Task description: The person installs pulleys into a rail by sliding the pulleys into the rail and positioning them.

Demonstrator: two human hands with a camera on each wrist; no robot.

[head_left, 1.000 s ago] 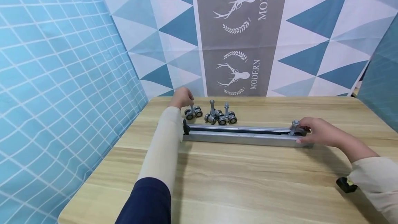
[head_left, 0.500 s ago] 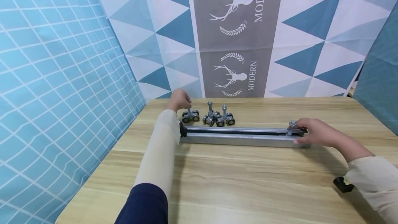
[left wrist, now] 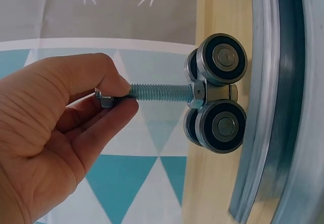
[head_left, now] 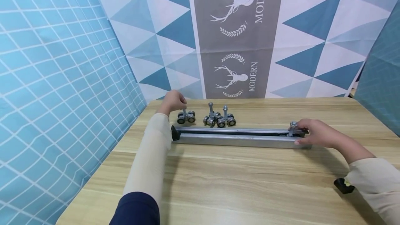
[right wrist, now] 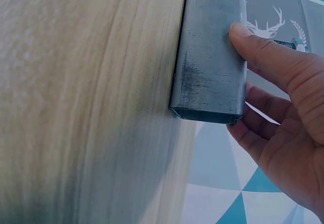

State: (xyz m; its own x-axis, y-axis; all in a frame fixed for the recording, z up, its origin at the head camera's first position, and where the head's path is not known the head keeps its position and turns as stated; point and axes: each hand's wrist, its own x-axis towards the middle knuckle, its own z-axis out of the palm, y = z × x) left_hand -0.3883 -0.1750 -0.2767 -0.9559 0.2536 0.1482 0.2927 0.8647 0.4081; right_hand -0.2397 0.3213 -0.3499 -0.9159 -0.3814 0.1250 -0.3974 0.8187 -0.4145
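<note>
Between thumb and fingers, my left hand (head_left: 173,101) pinches the threaded bolt of a roller trolley (left wrist: 223,95), near the bolt's nut end. The trolley has wheels on both sides and stands with its bolt up, just behind the left part of a metal track (head_left: 234,140). My right hand (head_left: 320,134) grips the track's right end, thumb on the near wall and fingers around the far side. A second trolley (head_left: 293,127) sits inside the channel beside the right fingers, its bolt sticking up through the slot. Its wheels are hidden in the track.
Two more trolleys, a left one (head_left: 211,115) and a right one (head_left: 226,119), stand close together behind the track. All of this is on a wooden table (head_left: 237,183). A patterned cloth (head_left: 237,44) hangs behind, and a blue checked one (head_left: 56,79) borders the left side.
My left hand has moved left with its trolley, widening the gap to the two standing trolleys. The right hand keeps its grip on the track's end. The head view has shifted slightly.
</note>
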